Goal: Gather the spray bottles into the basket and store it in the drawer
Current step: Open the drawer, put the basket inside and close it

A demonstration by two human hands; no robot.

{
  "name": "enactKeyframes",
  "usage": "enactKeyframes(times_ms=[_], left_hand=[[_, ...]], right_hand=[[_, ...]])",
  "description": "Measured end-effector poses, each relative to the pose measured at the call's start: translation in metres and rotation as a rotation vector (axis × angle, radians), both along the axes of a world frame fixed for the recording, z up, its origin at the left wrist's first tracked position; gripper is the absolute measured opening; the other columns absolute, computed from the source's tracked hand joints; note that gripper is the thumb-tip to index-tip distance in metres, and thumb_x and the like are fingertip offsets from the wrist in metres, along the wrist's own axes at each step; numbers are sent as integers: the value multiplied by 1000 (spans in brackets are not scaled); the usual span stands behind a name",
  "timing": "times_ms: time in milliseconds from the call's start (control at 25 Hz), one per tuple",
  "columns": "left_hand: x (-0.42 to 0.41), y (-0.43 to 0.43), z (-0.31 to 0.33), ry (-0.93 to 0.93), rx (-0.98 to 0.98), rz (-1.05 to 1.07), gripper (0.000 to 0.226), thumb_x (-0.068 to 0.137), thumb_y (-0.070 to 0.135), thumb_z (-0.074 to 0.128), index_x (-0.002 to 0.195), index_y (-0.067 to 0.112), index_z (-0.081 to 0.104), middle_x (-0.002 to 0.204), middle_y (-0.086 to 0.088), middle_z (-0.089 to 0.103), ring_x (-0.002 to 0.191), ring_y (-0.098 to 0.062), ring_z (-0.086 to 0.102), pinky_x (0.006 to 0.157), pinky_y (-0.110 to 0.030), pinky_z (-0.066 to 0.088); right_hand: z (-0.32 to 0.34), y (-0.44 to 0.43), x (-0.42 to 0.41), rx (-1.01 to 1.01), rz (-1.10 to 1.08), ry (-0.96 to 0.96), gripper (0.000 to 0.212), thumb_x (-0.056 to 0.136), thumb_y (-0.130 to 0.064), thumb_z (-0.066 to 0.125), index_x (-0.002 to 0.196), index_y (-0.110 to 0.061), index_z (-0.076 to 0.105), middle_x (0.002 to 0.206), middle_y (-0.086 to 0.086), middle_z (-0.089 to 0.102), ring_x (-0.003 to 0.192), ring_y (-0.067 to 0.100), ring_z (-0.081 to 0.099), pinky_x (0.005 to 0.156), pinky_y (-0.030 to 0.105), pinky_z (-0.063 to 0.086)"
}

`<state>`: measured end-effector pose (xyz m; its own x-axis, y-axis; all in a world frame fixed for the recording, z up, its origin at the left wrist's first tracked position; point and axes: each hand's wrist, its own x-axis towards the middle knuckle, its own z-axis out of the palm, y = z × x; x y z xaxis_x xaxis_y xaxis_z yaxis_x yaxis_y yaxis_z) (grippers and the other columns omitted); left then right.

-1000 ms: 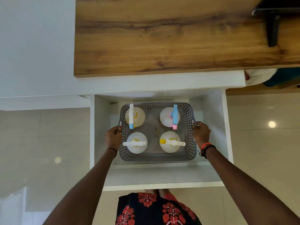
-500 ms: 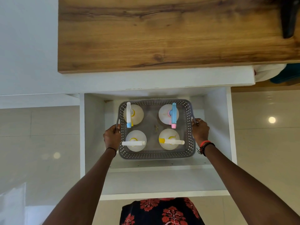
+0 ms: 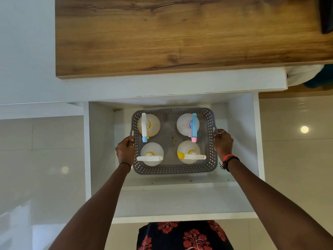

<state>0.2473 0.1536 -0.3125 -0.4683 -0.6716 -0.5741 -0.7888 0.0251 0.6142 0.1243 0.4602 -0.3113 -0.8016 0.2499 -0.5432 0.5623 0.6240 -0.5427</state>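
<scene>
A grey perforated basket (image 3: 173,169) sits low inside the open white drawer (image 3: 180,201), toward its back. Several pale spray bottles stand upright in it: one with a white and blue head (image 3: 144,127) at back left, one with a blue and pink head (image 3: 193,127) at back right, one with a white head (image 3: 150,158) at front left, one with a yellow and white head (image 3: 191,156) at front right. My left hand (image 3: 125,150) grips the basket's left handle. My right hand (image 3: 223,144) grips the right handle.
A wooden countertop (image 3: 180,37) overhangs the cabinet above the drawer. Glossy tiled floor (image 3: 41,168) lies on both sides. The drawer's white side walls (image 3: 100,141) stand close to both hands. A dark object (image 3: 327,15) rests on the counter's far right.
The basket has stayed between my hands inside the drawer and moved slightly toward its back; my view has shifted closer and a little leftward over the drawer.
</scene>
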Motion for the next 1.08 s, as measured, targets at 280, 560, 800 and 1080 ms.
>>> enactKeyframes(times_ms=[280, 560, 800, 1080], left_hand=[[-2, 2, -9, -12, -26, 0, 21, 94, 18, 51, 84, 13, 68, 73, -9, 58, 72, -22, 48, 73, -32, 42], [-1, -1, -4, -13, 29, -2, 22, 95, 20, 50, 97, 8, 69, 79, -6, 61, 80, -22, 50, 78, -31, 42], [3, -2, 27, -105, 0, -5, 31, 94, 11, 50, 124, 2, 56, 122, -18, 64, 114, -32, 58, 101, -32, 41], [54, 18, 83, -87, -172, 27, 26, 94, 11, 49, 116, -1, 57, 122, -21, 54, 113, -34, 54, 101, -40, 41]], right_hand=[[-4, 3, 1, 4, 10, -3, 26, 96, -18, 47, 101, -2, 66, 103, 16, 71, 83, 18, 57, 76, 23, 41], [-2, 2, -4, 9, 3, -46, 22, 93, -12, 48, 102, -1, 65, 106, 17, 70, 94, 27, 63, 76, 23, 41], [25, 1, -2, 58, -57, -54, 30, 91, 1, 46, 119, 2, 58, 117, 22, 64, 110, 34, 60, 85, 23, 42], [71, 11, 32, 80, -296, -140, 27, 84, 2, 46, 102, 2, 65, 108, 23, 68, 100, 36, 65, 85, 39, 53]])
